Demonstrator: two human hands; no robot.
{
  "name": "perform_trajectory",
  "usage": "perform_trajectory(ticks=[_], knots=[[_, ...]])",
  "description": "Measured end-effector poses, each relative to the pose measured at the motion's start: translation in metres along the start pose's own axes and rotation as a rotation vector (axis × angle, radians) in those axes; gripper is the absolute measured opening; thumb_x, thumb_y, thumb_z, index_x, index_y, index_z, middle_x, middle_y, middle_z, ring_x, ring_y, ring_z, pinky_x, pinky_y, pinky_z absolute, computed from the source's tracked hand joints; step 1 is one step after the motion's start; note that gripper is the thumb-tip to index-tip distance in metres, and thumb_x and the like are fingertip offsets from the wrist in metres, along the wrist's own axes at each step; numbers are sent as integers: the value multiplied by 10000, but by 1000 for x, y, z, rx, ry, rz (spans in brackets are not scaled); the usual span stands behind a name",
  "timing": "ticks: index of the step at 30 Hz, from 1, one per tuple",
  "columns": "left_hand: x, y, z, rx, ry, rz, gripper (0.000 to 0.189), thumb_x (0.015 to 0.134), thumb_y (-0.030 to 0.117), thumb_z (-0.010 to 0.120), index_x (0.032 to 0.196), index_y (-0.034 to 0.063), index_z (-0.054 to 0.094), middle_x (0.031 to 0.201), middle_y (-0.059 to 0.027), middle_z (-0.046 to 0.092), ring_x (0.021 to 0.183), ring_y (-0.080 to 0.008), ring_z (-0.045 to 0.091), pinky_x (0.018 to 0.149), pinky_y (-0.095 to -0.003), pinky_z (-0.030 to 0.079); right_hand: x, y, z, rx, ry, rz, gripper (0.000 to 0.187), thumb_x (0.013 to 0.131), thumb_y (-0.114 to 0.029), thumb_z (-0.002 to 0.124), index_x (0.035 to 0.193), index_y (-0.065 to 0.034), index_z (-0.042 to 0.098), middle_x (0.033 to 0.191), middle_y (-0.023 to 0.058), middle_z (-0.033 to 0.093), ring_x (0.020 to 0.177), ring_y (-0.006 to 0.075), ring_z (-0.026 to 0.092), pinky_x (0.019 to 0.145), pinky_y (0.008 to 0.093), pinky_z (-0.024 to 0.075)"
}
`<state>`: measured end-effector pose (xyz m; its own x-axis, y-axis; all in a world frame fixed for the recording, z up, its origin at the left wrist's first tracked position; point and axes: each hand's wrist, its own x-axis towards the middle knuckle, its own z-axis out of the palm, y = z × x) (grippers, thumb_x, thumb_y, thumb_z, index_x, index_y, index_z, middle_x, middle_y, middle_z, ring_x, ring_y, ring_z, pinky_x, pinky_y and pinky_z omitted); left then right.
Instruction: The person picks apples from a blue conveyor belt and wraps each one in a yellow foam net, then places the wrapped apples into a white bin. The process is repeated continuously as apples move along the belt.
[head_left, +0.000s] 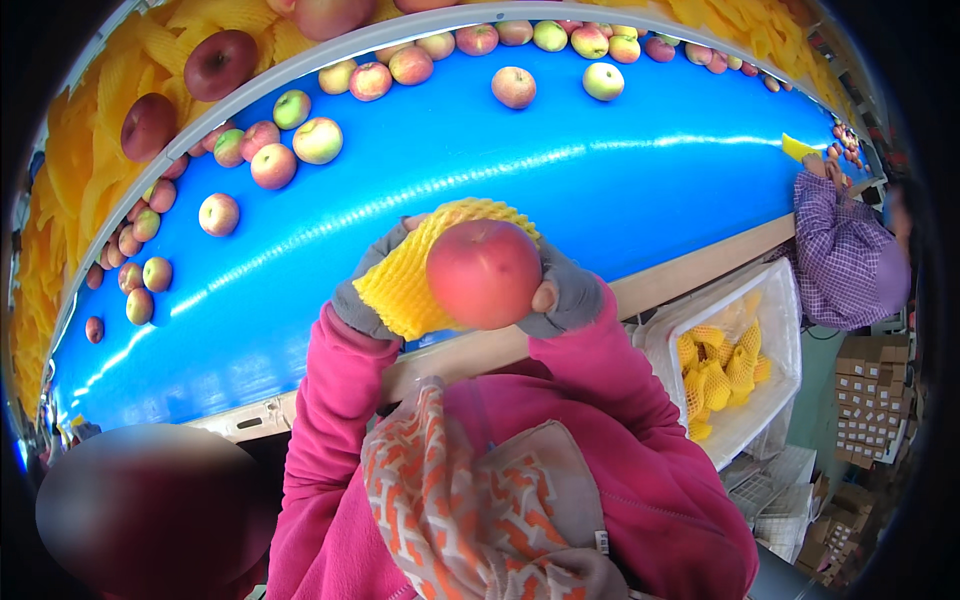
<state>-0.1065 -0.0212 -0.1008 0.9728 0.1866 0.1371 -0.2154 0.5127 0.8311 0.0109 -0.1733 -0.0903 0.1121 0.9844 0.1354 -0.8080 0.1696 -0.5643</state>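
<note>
A large red apple (484, 274) is in front of my chest, above the near edge of the blue belt (450, 157). My right hand (570, 292), in a grey fingerless glove, grips the apple's right side with the thumb at its lower edge. A yellow foam net sleeve (397, 289) lies against the apple's left side and behind its top. My left hand (367, 277), gloved the same way, holds this sleeve from the left; most of its fingers are hidden behind the foam.
Loose apples (274, 165) line the belt's far side. Beyond its grey rim (315, 61), yellow foam sleeves (82, 202) and larger apples lie. A white crate (667, 352) with foam sleeves stands right, near a co-worker (847, 240) and cardboard boxes (870, 405). Another person (150, 510) is lower left.
</note>
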Motion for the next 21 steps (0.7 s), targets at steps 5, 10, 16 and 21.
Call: perform_trajectory(ticks=[5,10,16,21], knots=[[-3,-13,-30,-494,66,-56,259,892,47,525,1146,-2,512,1070,-200,625,946,-302,640,790,-404,552,9,-5,11,-206,-5,-51,919,583,-230,847,1332,-10,363,1272,106,488,1163,219,497,977,366,423],[-4,-22,-47,-442,265,-103,248,871,2,542,1118,-2,519,1047,-183,630,891,-288,651,737,-365,557,7,-1,7,-391,81,-122,867,581,-225,828,1302,-14,393,1261,96,497,1147,202,505,967,351,425],[-7,0,-18,770,444,89,435,793,108,630,1203,48,498,1034,-112,616,946,-276,589,815,-372,488,12,-11,1,-1167,275,-629,698,574,-271,784,1167,-9,527,1086,123,602,991,227,600,869,346,470],[5,5,43,341,400,-52,785,648,84,758,1306,-3,339,1163,-132,493,982,-194,550,820,-322,495,20,-2,8,-1469,432,-717,559,627,-191,761,1127,-47,557,1041,128,621,952,280,621,797,370,500]])
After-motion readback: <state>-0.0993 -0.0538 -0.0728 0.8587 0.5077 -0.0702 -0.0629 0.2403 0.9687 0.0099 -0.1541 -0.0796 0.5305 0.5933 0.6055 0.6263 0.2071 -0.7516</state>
